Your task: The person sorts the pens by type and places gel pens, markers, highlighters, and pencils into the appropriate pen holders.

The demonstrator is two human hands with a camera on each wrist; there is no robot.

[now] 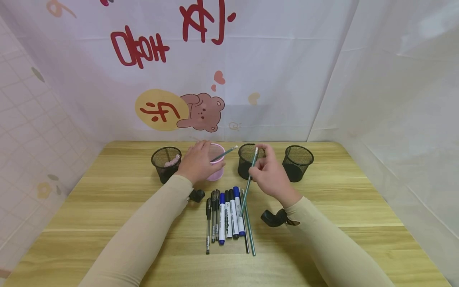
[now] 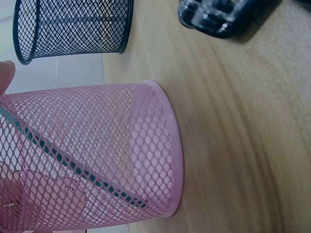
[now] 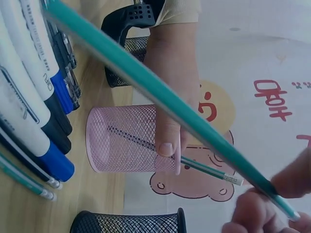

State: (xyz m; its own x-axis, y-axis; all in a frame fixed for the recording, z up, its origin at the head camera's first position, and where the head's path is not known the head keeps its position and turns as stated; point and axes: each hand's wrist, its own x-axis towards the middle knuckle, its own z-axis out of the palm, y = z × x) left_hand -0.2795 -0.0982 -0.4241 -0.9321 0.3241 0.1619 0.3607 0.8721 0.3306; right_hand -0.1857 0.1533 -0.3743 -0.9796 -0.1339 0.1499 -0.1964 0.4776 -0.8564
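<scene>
My left hand [image 1: 199,163] grips the pink mesh pen cup [image 1: 216,175] near its rim, the thumb along its side. A green pencil [image 3: 204,167] leans inside that cup, eraser end sticking out. My right hand [image 1: 271,175] pinches another green pencil [image 1: 249,181] near its eraser end. This pencil slants down, its lower end over the row on the table. In that row lie black gel pens [image 1: 213,215], white markers [image 1: 228,217] with blue or black caps, and pencils [image 1: 250,235]. Right of the pink cup, a black mesh cup [image 1: 244,169] stands partly behind the right hand.
Another black mesh cup [image 1: 297,159] stands at the far right. The left black mesh cup [image 1: 159,163] holds a pale pink item [image 1: 173,161]. Black wrist camera mounts [image 1: 274,218] sit at both wrists. A printed cloth [image 1: 279,79] hangs behind the wooden table [image 1: 172,255].
</scene>
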